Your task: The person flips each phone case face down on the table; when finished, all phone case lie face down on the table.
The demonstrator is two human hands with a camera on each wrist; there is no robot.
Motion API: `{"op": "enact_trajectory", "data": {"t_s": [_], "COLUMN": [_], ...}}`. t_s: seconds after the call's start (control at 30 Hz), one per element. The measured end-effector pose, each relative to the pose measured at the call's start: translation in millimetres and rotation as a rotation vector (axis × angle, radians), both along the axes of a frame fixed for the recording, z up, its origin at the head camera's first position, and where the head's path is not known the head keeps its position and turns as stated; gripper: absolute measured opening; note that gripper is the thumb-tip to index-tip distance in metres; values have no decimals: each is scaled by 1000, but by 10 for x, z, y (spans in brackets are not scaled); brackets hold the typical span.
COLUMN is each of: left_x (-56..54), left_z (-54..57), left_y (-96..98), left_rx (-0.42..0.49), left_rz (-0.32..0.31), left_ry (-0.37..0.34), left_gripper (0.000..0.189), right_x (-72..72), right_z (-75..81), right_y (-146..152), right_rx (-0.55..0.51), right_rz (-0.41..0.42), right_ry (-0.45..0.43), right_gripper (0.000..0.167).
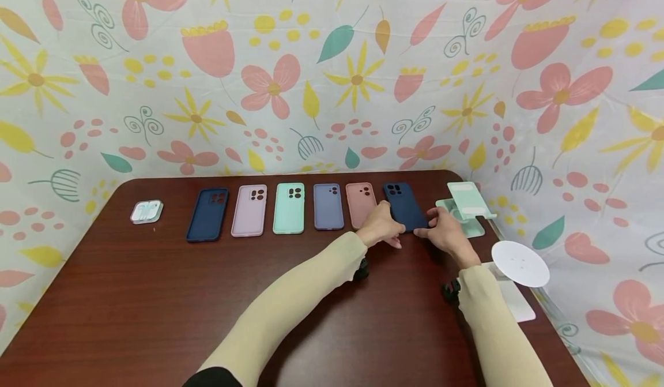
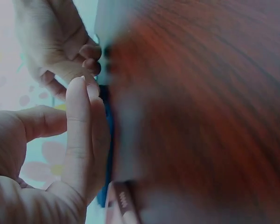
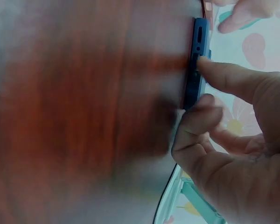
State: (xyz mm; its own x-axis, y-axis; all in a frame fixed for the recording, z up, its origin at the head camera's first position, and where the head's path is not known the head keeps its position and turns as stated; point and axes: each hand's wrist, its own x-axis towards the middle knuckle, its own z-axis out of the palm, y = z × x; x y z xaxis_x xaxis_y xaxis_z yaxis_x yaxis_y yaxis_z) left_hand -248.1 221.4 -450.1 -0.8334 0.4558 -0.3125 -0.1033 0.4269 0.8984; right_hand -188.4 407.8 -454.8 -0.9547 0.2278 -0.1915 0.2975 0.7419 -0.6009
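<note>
A navy phone case [image 1: 406, 207] lies camera end away at the right end of a row of phone cases. My left hand [image 1: 381, 224] is at its lower left corner, fingertips at the edge. In the left wrist view the fingers [image 2: 78, 126] of that hand are extended, the thumb apart. My right hand [image 1: 447, 232] holds the lower right corner. The right wrist view shows its thumb on the case's bottom edge [image 3: 196, 65], beside a port slot, with the index finger curled at the corner. A pink phone case [image 1: 359, 202] lies just left, partly behind my left hand.
Leftward run blue-grey [image 1: 328, 207], mint [image 1: 289, 209], lilac [image 1: 249, 211] and another navy case [image 1: 207, 215]. A small clear-lidded white box [image 1: 147, 211] sits far left. At right stand a mint folding stand [image 1: 469, 199] and a white round-topped stand [image 1: 520, 264], beside the patterned cloth.
</note>
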Motion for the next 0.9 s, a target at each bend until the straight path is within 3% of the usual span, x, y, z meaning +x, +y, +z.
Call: {"op": "enact_trajectory", "data": {"t_s": [0.13,0.2,0.33,0.37,0.4,0.5,0.57,0.6,0.67,0.73,0.8,0.9], "left_x": [69,66,-11,-84,-118,-262,-371,-389,-491,-553,-592,-614], "left_z": [151,192,208,99,85,-23,-138,-115,-248,-321,-365,-371], "left_y": [-185,-276,-462,-480,-519,-598,-619,-641,-634,-641,-648,-673], "left_rx": [55,31,-111,-157,-193,-264,-285,-289,-312,-320,-330,-341], "left_rz": [-15,-36,-107,-111,-116,-97,-77,-71,-54,-45,-43,-59], "left_ry": [-16,9,120,164,182,197,182,160,154,147,141,121], "left_gripper": [85,86,43,31,25,25,49,67,96,107,94,52], "right_x": [19,23,12,7,1,-29,-55,-71,-104,-138,-172,-224], "right_z": [9,17,48,58,68,83,83,78,64,50,38,30], "right_y": [-81,-145,-303,-343,-383,-492,-557,-588,-648,-710,-771,-853], "right_rx": [3,15,28,28,26,14,1,-5,-16,-27,-39,-54], "right_rz": [-20,-15,12,23,34,69,92,100,116,131,147,166], "right_ry": [40,70,121,129,135,135,128,122,105,80,49,-2], "right_gripper": [71,72,73,73,73,75,76,76,77,76,74,73]}}
